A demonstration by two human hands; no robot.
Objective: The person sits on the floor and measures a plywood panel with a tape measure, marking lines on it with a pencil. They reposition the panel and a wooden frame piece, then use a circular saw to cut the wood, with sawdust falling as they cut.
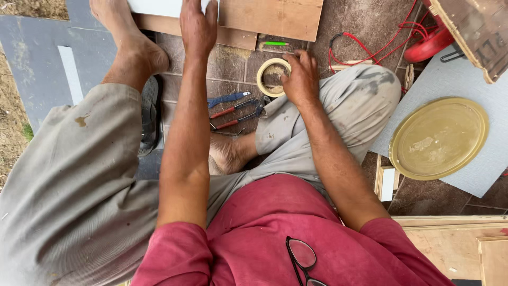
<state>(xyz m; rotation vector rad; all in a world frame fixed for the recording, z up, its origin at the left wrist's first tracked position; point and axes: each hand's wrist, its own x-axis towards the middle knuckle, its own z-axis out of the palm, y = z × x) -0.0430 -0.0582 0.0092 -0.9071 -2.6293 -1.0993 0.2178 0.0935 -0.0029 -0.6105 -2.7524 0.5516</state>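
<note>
Folded spectacles point(301, 259) hang at the neck of the red shirt point(275, 233), closest to the head camera. Beyond them both forearms stretch forward over grey trousers point(74, 185) and a bare foot point(228, 153) tucked under the right knee.

Right hand point(300, 78) rests on a roll of pale tape point(271, 77) lying flat on the tiled floor point(227, 63); its grip is narrow, fingertips curled over the ring's right edge and into its hollow, wrist bent down from the raised knee. Left hand point(198, 25) lies palm down, fingers spread flat, pressing on a white sheet point(159, 7) that sits on a wooden board point(275, 18); it clasps nothing. The other bare foot point(129, 42) stands on the board's left part.

Between the arms, pliers with red handles point(233, 117) and a blue-handled tool point(227, 98) lie on the floor just below the tape. A green pen point(275, 43) lies just above the roll. To the right, a round brass-coloured tray point(439, 139) sits on a grey panel point(450, 79), holding only dust, with red cable point(381, 47) coiled near
</note>
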